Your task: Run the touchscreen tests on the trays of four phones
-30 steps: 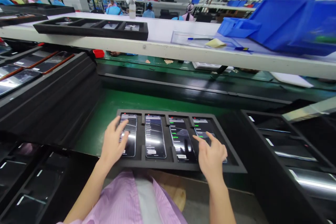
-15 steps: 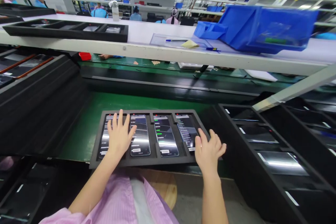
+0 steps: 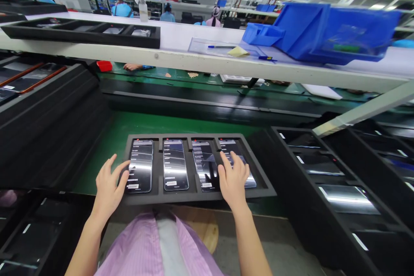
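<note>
In front of me a black foam tray (image 3: 207, 199) holds several smartphones in a row, screens lit with lines of text. My left hand (image 3: 109, 185) is at the tray's left side, fingers apart, its index fingertip at the edge of the leftmost phone (image 3: 141, 172). The phone to its right (image 3: 175, 166) lies uncovered. My right hand (image 3: 234, 179) is spread over the rightmost phone (image 3: 250, 181), hiding part of it; whether the fingertips touch the glass I cannot tell. Its thumb reaches toward the neighbouring phone (image 3: 204, 168), whose screen shows a dark reflection.
Stacked black trays with phones (image 3: 349, 200) stand at the right, and a black stack (image 3: 48, 116) at the left. A white shelf (image 3: 181, 58) crosses ahead, bearing a blue bin (image 3: 323, 34) and another tray (image 3: 80, 36). Beyond, a co-worker's hand (image 3: 132, 67) shows under the shelf.
My left hand has drawn back left, off the two left phones. My right hand has moved left from the tray's right edge onto the rightmost phone. Green text on the third phone is gone.
</note>
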Tool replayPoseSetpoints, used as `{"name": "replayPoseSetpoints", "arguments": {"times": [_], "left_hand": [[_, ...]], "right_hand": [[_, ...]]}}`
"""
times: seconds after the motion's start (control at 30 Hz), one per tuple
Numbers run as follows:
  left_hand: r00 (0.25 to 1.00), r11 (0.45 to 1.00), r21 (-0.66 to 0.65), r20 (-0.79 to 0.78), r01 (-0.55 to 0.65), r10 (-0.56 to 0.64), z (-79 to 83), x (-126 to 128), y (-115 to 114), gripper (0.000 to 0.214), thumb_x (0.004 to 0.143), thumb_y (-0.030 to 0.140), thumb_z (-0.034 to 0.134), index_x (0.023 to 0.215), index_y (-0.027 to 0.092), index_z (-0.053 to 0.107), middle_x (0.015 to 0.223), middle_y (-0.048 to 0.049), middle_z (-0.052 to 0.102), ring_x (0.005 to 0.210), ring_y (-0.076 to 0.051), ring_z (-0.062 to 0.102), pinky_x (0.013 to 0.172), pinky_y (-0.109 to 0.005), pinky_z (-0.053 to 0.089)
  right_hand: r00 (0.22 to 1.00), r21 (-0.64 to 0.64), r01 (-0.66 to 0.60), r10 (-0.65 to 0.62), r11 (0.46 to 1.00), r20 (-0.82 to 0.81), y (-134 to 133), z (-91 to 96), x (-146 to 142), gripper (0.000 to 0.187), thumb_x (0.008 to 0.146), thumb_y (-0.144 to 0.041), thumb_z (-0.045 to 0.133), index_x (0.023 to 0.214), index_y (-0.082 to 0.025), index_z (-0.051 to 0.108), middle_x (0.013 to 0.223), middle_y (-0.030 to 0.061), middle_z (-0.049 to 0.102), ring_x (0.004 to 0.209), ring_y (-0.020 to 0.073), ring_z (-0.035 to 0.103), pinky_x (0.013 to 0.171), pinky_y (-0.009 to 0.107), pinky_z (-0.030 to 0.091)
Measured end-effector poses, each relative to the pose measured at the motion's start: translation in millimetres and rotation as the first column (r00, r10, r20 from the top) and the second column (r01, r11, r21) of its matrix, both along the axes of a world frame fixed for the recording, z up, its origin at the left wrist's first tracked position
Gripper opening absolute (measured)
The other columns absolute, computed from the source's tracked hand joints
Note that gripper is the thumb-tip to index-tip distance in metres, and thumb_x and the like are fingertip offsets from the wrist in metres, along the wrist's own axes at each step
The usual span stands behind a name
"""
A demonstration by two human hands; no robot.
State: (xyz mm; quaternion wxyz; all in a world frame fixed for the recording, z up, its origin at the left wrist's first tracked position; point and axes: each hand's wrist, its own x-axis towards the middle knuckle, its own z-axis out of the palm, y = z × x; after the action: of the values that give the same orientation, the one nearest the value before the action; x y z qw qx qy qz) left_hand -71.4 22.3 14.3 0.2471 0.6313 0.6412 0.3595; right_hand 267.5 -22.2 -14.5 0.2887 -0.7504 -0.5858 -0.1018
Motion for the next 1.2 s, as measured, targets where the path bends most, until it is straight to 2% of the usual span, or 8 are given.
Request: {"name": "replayPoseSetpoints", "arguments": {"times": [0.07,0.13,0.27,0.43,0.57,0.8,1.1,1.2], "left_hand": [[0.974,0.994,-0.105,0.219,-0.026,0.049,-9.1,-3.5,0.4,0.044,0.076,0.041,0.054,0.117,0.027,0.056,0.142,-0.0084,0.036,0.135,-0.032,0.024,0.111,-0.053,0.011],[0.920,0.983,-0.185,0.382,-0.017,0.088,-19.6,-4.2,1.0,0.059,0.073,0.037,0.055,0.129,0.024,0.043,0.141,-0.0116,0.037,0.134,-0.030,0.030,0.111,-0.051,0.018],[0.846,0.966,-0.256,0.522,0.034,0.108,-35.0,-0.8,-0.4,0.071,0.071,0.028,0.047,0.139,0.024,0.027,0.136,-0.0113,0.047,0.124,-0.027,0.046,0.104,-0.047,0.034],[0.796,0.953,-0.294,0.594,0.075,0.120,-36.2,2.6,-0.1,0.080,0.066,0.019,0.042,0.142,0.028,0.021,0.137,-0.0062,0.047,0.118,-0.022,0.052,0.097,-0.040,0.043],[0.796,0.945,-0.314,0.594,0.095,0.117,-33.0,2.4,3.0,0.083,0.065,0.016,0.046,0.142,0.029,0.018,0.137,-0.0061,0.046,0.120,-0.022,0.049,0.098,-0.040,0.042],[0.810,0.929,-0.358,0.569,0.093,0.139,-27.6,6.2,10.0,0.077,0.070,0.019,0.048,0.140,0.027,0.018,0.135,-0.0089,0.046,0.117,-0.023,0.051,0.098,-0.042,0.039],[0.842,0.925,-0.359,0.531,0.121,0.096,-22.5,7.0,13.0,0.077,0.074,0.022,0.051,0.141,0.026,0.014,0.136,-0.0108,0.042,0.116,-0.023,0.051,0.101,-0.042,0.035],[0.847,0.925,-0.361,0.523,0.118,0.096,-22.4,6.9,12.4,0.077,0.074,0.022,0.051,0.142,0.025,0.014,0.134,-0.0104,0.044,0.116,-0.023,0.050,0.102,-0.041,0.035]], "right_hand": [[0.993,-0.019,-0.117,0.116,0.993,-0.030,-2.2,0.5,-9.6,0.042,0.094,-0.035,0.024,0.116,-0.025,0.058,0.126,0.0108,0.048,0.121,0.0259,0.040,0.102,0.059,0.023],[0.968,-0.033,-0.246,0.244,0.969,-0.061,-4.8,1.6,-21.5,0.043,0.094,-0.031,0.023,0.107,-0.026,0.063,0.122,0.0076,0.051,0.117,0.0229,0.044,0.104,0.055,0.024],[0.901,-0.021,-0.419,0.413,0.908,-0.131,-5.9,3.5,-49.1,0.043,0.094,-0.028,0.024,0.099,-0.028,0.067,0.117,0.0049,0.055,0.113,0.0198,0.048,0.106,0.051,0.023],[0.823,-0.036,-0.555,0.541,0.831,-0.173,-2.3,4.6,-84.9,0.041,0.094,-0.028,0.027,0.097,-0.028,0.067,0.114,0.0041,0.057,0.112,0.0199,0.048,0.107,0.051,0.021],[0.813,-0.035,-0.570,0.557,0.821,-0.170,0.5,5.1,-97.2,0.041,0.094,-0.027,0.026,0.096,-0.028,0.067,0.113,0.0041,0.057,0.112,0.0200,0.048,0.107,0.051,0.019],[0.869,-0.042,-0.473,0.458,0.880,-0.188,1.6,2.0,-96.1,0.043,0.094,-0.026,0.025,0.094,-0.026,0.068,0.109,0.0055,0.057,0.106,0.0205,0.050,0.105,0.053,0.020],[0.883,-0.085,-0.455,0.437,0.886,-0.170,0.6,4.1,-96.1,0.044,0.095,-0.024,0.024,0.096,-0.025,0.068,0.107,0.0065,0.056,0.106,0.0206,0.050,0.106,0.053,0.021],[0.892,-0.096,-0.449,0.440,0.888,-0.105,1.1,5.8,-100.5,0.043,0.095,-0.025,0.025,0.097,-0.026,0.068,0.109,0.0065,0.056,0.106,0.0209,0.049,0.104,0.053,0.022]]}}
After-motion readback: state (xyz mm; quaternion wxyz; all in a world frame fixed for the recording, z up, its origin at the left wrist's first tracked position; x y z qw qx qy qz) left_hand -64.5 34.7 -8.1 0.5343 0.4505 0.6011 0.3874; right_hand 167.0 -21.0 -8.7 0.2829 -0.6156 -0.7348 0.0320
